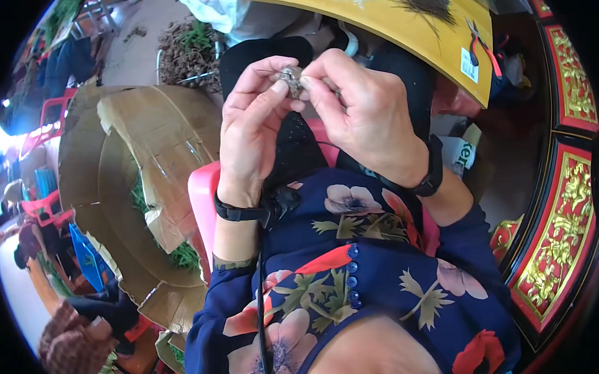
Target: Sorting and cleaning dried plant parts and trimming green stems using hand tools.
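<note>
Brown cardboard, the largest thing noted: an open, torn box (84, 168) on the left, on the wearer's side of the yellow table (450, 53), which serves as reference. Carved red-and-gold panels (558, 231) stand to the table's right. Pink chair (204, 190), on the table's near side, supports the wearer; presumably it is set close so that the tabletop stays within reach. Brown fibrous heap (189, 62) lies left of the table, below its left end. Right hand (366, 99) and left hand (257, 106) are raised together off the table's near edge, probably for a close view. On the table's far part, a bundle of thin dark stems (425, 4); at its right end, red-handled pliers (480, 41), likely kept at the margin for easy pickup. Smallest: a small grey-brown lump (290, 80), just off the table's near edge. Left thumb and fingers pinch it, apparently to steady it; right thumb and forefinger pinch at its right side. Any strand between those fingertips is too small to tell.
</note>
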### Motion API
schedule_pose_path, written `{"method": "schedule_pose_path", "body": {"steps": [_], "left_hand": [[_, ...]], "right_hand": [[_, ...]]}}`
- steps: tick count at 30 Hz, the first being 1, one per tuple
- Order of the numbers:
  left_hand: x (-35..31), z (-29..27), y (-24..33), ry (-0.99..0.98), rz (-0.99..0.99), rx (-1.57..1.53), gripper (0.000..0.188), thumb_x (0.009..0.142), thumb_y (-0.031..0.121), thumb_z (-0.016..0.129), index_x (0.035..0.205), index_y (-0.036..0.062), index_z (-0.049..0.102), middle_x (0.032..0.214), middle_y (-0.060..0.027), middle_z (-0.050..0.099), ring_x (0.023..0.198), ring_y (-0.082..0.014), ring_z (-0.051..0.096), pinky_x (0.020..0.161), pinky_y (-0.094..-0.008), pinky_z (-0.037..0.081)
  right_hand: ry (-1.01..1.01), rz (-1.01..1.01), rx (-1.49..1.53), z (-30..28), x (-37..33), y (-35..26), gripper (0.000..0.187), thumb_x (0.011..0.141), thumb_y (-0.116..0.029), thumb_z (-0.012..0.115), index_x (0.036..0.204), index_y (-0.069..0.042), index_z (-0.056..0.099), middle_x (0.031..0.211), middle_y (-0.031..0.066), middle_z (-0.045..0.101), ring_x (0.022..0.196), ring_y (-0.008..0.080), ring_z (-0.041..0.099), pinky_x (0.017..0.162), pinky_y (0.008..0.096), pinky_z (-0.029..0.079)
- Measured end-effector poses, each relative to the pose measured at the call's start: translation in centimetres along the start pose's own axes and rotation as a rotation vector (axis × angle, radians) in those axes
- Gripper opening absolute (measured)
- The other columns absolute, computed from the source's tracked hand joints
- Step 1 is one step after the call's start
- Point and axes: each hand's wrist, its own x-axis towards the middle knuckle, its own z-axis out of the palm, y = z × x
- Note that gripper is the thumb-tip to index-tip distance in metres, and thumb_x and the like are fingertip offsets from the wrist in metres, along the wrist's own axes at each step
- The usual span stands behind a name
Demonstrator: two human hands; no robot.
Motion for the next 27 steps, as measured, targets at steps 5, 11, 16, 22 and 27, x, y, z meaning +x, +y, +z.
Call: {"method": "schedule_pose_path", "body": {"steps": [5,11,16,22,27], "left_hand": [[0.0,1.1,-0.5,0.055,0.051,0.03,0.024,0.092,0.009,0.052,0.114,0.0001,0.054,0.098,-0.0054,0.06,0.087,-0.0105,0.059,0.074,-0.0219,0.047],[0.0,0.4,-1.5,0.097,0.103,0.068,0.023,0.093,0.01,0.052,0.114,0.0016,0.054,0.099,-0.0057,0.061,0.086,-0.0103,0.058,0.071,-0.0212,0.046],[0.1,0.2,-1.0,0.032,0.092,0.005,0.022,0.094,0.01,0.051,0.114,0.0019,0.054,0.099,-0.0065,0.061,0.085,-0.0109,0.058,0.07,-0.0209,0.046],[0.0,0.3,-1.2,-0.031,0.056,0.018,0.024,0.094,0.012,0.051,0.114,-0.0012,0.054,0.101,-0.008,0.061,0.087,-0.013,0.058,0.072,-0.0228,0.048],[0.0,0.2,-1.2,-0.038,0.093,0.008,0.026,0.095,0.012,0.05,0.115,-0.0031,0.053,0.103,-0.009,0.06,0.09,-0.0147,0.058,0.077,-0.0249,0.048]], "right_hand": [[0.05,-0.007,-0.065,-0.2,-0.1,0.0,0.008,0.08,-0.004,0.064,0.083,-0.006,0.056,0.063,0.0078,0.06,0.055,0.0227,0.062,0.048,0.0283,0.046],[0.058,-0.033,-0.14,0.0,-0.4,0.3,0.01,0.079,-0.007,0.066,0.081,-0.007,0.056,0.064,0.0062,0.06,0.056,0.0222,0.062,0.048,0.029,0.046],[0.049,-0.018,-0.094,-0.6,-0.5,0.7,0.01,0.079,-0.005,0.066,0.081,-0.007,0.057,0.065,0.0062,0.06,0.057,0.0223,0.062,0.049,0.0291,0.046],[0.106,-0.078,0.009,-0.3,-0.6,1.4,0.008,0.08,-0.003,0.065,0.083,-0.006,0.058,0.068,0.0076,0.061,0.06,0.0229,0.062,0.051,0.0288,0.047],[0.069,-0.13,0.119,-0.6,-0.4,1.9,0.007,0.081,-0.002,0.064,0.086,-0.004,0.059,0.071,0.0085,0.062,0.063,0.022,0.063,0.054,0.0267,0.048]]}}
